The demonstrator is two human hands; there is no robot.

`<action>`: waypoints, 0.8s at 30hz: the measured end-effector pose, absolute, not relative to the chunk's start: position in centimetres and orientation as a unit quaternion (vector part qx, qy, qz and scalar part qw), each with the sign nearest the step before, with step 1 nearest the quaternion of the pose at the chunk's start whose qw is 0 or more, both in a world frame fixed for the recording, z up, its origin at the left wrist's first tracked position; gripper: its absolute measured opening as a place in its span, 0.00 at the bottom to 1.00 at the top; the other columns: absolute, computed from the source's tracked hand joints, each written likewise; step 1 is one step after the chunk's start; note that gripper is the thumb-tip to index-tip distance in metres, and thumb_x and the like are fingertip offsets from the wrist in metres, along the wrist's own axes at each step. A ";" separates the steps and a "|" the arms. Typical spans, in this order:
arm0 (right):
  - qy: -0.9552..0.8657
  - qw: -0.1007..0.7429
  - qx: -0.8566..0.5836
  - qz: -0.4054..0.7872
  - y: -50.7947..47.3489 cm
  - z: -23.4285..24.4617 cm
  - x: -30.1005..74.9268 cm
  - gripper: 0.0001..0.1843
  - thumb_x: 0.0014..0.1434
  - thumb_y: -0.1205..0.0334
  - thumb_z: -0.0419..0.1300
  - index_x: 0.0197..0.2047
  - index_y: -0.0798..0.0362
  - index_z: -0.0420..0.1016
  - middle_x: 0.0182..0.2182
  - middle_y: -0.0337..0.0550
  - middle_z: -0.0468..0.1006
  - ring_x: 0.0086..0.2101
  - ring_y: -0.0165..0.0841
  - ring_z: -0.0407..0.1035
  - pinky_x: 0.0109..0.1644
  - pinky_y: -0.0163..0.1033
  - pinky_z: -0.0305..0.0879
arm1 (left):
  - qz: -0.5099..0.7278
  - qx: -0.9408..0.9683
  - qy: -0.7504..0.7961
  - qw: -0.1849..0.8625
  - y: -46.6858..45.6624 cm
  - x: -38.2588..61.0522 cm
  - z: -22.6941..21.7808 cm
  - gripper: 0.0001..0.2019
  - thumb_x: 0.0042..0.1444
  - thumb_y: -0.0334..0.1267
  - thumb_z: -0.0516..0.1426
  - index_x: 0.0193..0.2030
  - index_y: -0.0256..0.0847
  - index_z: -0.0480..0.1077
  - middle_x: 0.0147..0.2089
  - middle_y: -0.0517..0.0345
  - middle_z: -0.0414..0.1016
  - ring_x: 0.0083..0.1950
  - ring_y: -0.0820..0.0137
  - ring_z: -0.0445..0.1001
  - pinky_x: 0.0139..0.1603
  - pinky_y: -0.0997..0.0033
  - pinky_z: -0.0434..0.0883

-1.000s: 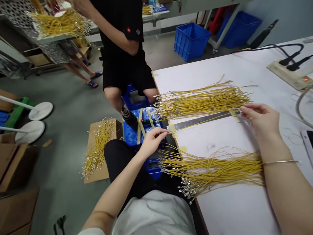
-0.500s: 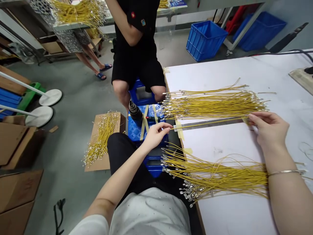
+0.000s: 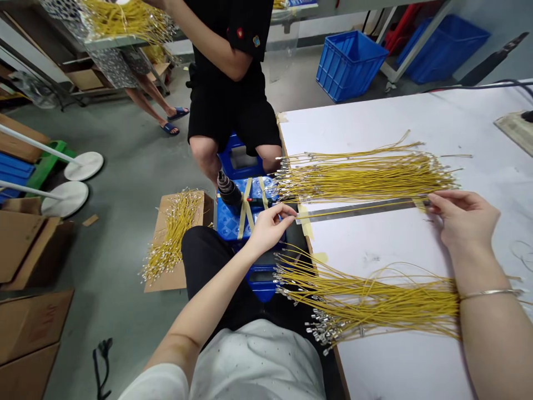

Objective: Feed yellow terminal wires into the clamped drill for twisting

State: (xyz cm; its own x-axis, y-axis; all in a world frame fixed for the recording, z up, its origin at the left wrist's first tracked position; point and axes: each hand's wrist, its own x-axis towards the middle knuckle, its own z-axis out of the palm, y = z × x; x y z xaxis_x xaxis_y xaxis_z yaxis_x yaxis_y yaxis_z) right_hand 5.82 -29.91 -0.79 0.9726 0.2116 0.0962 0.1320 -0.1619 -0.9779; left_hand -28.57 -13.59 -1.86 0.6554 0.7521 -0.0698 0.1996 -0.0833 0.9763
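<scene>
A single yellow wire (image 3: 353,210) is stretched straight along a steel ruler (image 3: 375,208) taped to the white table. At the table's left edge, my left hand (image 3: 272,225) pinches one end of it between thumb and fingertips. My right hand (image 3: 466,216) is closed in a pinch on the other end, just past the ruler's right tip. Behind the ruler lies a bundle of yellow wires (image 3: 366,176) with metal terminals at the ends. A second yellow wire bundle (image 3: 387,303) rests nearer to me, beside my right forearm, its terminals overhanging the table edge.
A heat gun (image 3: 229,191) stands on a blue stool (image 3: 229,222) left of the table. More yellow wires (image 3: 175,233) lie on cardboard on the floor. A person in black (image 3: 233,105) sits opposite. A blue crate (image 3: 350,64) stands behind the white table (image 3: 345,125).
Both hands stay at the wire's ends; my right hand has shifted slightly right. The wire now lies closer along the ruler. The seated person's arm has moved.
</scene>
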 end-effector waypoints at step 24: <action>-0.139 0.655 -0.741 0.057 -30.5 -1.4 6.7 0.11 0.36 0.73 0.69 0.26 0.58 0.75 0.24 0.42 0.75 0.20 0.24 0.66 0.20 0.26 0.63 | 0.104 0.864 0.223 0.438 -12.1 -29.2 -1.4 0.24 0.66 0.29 0.46 0.60 0.52 0.74 0.35 0.59 0.61 0.40 0.70 0.66 0.46 0.70 0.64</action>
State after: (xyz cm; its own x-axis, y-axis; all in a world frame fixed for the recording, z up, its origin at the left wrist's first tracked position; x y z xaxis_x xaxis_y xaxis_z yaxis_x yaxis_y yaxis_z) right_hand 6.72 -30.46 -1.42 0.9550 0.2800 0.0982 0.1316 -0.1031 -0.9859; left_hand -29.18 -12.10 -1.38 0.8786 0.4774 -0.0153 0.2946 -0.5165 0.8040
